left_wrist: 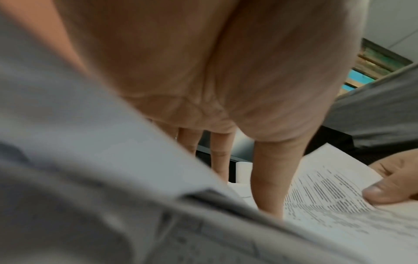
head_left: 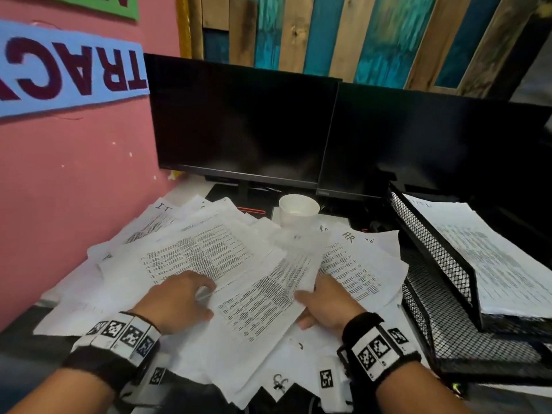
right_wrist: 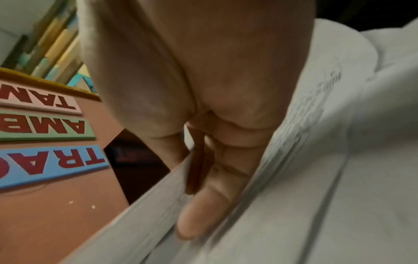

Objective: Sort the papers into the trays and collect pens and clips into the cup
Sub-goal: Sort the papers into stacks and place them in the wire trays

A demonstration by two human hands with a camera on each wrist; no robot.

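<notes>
Several printed sheets lie spread in a loose pile (head_left: 191, 249) across the desk. My right hand (head_left: 316, 300) pinches one printed sheet (head_left: 263, 297) at its right edge, thumb on top and fingers under it. The right wrist view shows that sheet (right_wrist: 144, 214) running between the thumb and fingers (right_wrist: 199, 214). My left hand (head_left: 203, 297) rests on the pile beside it, its straight fingers (left_wrist: 269, 178) touching paper. A white paper cup (head_left: 298, 209) stands behind the pile. No pen or clip shows in any view.
Black mesh trays stand stacked at the right: the upper tray (head_left: 433, 249) holds a stack of papers (head_left: 493, 258), the lower tray (head_left: 448, 333) shows bare mesh. Two dark monitors (head_left: 239, 121) line the back. A pink wall (head_left: 74, 189) closes the left side.
</notes>
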